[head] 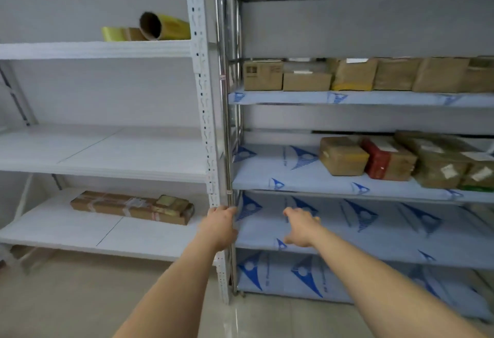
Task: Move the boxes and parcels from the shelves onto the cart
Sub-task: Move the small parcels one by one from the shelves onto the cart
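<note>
Currently on the shelves: one long flat brown parcel, taped in bands, on the low white shelf at 9 o'clock of the hands. Row of plain brown boxes on the upper film-covered shelf at 1 o'clock; last one cut off at the frame edge. Tan box, red-wrapped box and labelled parcels one shelf down at 2 o'clock; label print blurred, unreadable. Yellow rolls at 11 o'clock. Blue triangle logos on the film; wording illegible. Left hand: grip curled around the steel upright. Right hand: grip wide, holding nothing, over the bare lower shelf.
</note>
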